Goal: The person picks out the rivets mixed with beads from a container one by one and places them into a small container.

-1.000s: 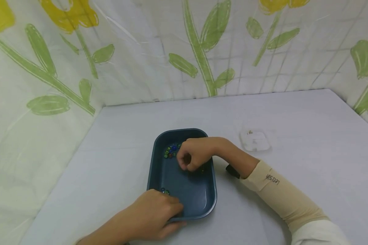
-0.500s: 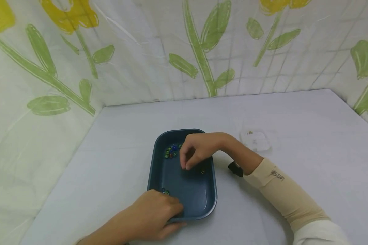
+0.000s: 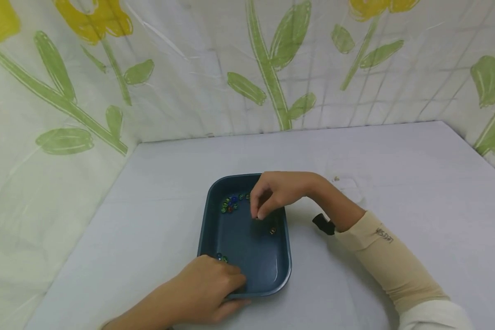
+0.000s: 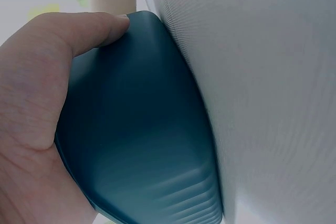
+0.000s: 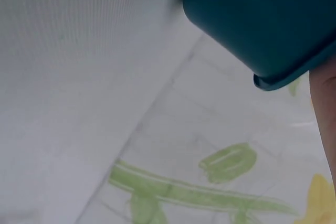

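A dark blue tray [image 3: 247, 270] lies on the white table [image 3: 396, 160]. My left hand [image 3: 208, 291] grips its near left corner; in the left wrist view the thumb [image 4: 89, 27] presses on the tray's outer wall [image 4: 142, 140]. My right hand [image 3: 274, 192] hovers above the tray's far right part, fingers curled down and tips pinched together on what seems to be a marble, too small to make out. A cluster of marbles [image 3: 231, 204] lies at the far left of the tray. One marble [image 3: 272, 230] lies near the right wall. Two marbles [image 3: 221, 257] lie by my left hand.
A small clear container [image 3: 352, 187] sits on the table right of the tray, partly hidden behind my right wrist. A flowered curtain [image 3: 189, 68] walls the table at the back and both sides. The right wrist view shows a tray corner [image 5: 262, 19] from below.
My right hand has risen from the tray floor and shifted up and to the right, from a low fist to a downward pinch. The left hand and tray stayed still.
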`<state>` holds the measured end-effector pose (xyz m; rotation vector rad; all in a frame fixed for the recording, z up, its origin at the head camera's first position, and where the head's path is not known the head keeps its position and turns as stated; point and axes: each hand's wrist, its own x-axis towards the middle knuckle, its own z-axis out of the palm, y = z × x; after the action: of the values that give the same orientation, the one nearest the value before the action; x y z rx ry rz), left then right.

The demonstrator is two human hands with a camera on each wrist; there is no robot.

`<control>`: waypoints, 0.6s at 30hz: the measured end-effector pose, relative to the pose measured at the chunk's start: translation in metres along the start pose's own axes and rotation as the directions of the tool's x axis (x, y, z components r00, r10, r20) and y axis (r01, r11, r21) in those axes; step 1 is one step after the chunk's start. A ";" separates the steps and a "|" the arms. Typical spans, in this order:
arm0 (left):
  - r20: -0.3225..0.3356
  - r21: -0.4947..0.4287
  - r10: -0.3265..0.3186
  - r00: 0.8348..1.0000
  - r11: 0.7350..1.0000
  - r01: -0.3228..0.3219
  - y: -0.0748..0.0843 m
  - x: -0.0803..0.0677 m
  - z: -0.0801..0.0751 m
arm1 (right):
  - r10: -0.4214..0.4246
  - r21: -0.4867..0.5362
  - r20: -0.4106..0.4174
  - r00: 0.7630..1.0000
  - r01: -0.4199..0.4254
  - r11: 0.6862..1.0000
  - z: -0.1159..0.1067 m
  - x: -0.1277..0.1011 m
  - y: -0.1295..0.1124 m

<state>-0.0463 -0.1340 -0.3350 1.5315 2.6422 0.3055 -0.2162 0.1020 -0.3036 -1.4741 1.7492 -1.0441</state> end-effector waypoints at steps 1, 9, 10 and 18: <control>0.002 -0.001 -0.002 1.000 1.000 0.002 0.000 0.000 0.000 | 0.002 0.002 -0.005 1.000 -0.002 1.000 -0.001 -0.001 -0.001; -0.010 0.005 0.011 1.000 1.000 -0.011 0.000 0.000 0.000 | 0.032 0.025 -0.050 0.998 -0.030 0.999 -0.006 -0.010 -0.002; -0.015 0.009 0.015 1.000 1.000 -0.015 0.000 0.000 0.000 | 0.035 0.023 -0.055 0.998 -0.033 0.999 -0.007 -0.011 -0.001; -0.006 0.005 0.006 1.000 1.000 -0.006 -0.001 0.000 0.002 | 0.060 -0.004 -0.095 0.994 -0.061 0.998 -0.013 -0.022 -0.007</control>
<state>-0.0467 -0.1345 -0.3368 1.5429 2.6450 0.3052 -0.2196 0.1255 -0.2920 -1.3877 1.8534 -1.0930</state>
